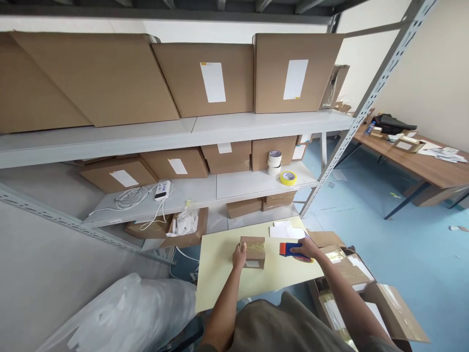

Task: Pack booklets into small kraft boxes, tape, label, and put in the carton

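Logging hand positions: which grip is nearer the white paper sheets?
Right. The right grip, holding the blue-and-orange tape dispenser, is just off the near right corner of the white paper sheets; the left grip, on the small cardboard box, is farther off, to their left.

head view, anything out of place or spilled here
Yes: loose scraps lie on the blue floor near the brown desk, looking like dropped litter. The small cardboard box held by the left hand shows no obvious damage.
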{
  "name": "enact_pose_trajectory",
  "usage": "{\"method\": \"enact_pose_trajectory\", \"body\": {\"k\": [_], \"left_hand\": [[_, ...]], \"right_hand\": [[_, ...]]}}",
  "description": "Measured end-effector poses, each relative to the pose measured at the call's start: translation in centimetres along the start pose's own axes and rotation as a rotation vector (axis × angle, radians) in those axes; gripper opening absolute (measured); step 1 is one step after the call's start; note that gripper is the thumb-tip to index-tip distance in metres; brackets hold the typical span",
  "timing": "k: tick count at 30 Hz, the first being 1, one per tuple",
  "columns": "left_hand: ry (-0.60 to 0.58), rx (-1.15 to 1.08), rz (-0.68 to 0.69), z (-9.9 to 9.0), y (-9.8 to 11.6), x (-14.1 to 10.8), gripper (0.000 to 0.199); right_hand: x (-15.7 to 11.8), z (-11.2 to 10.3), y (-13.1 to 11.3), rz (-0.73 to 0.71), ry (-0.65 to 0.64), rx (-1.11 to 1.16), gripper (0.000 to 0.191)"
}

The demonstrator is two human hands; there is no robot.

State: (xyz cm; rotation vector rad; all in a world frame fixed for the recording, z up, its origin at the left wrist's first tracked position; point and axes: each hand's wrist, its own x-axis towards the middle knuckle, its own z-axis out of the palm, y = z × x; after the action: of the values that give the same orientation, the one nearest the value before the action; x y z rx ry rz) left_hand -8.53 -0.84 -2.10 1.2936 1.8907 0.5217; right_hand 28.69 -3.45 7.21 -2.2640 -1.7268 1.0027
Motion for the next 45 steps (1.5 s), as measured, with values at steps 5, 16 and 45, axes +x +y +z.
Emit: {"method": "enact_pose_trajectory", "body": {"k": [5,16,45], "left_hand": [[-0.038,-0.163,-0.016,-3.7,-2.2,1.5,0.048],[0.145,-0.091,0.048,-10.4,-5.2,2.7,0.053],[-0.098,-0.084,-0.054,4.3,-4.4,0.1,0.043]], "right_hand": [[0.5,2.9,-4.5,-0.101,-0.077,-0.002,0.046],[1.8,11.0,-16.3,-0.211,-0.184,-0.110,0.047],[0.9,0.9,-2.3,0.013,-0.263,-0.285,0.043]]}}
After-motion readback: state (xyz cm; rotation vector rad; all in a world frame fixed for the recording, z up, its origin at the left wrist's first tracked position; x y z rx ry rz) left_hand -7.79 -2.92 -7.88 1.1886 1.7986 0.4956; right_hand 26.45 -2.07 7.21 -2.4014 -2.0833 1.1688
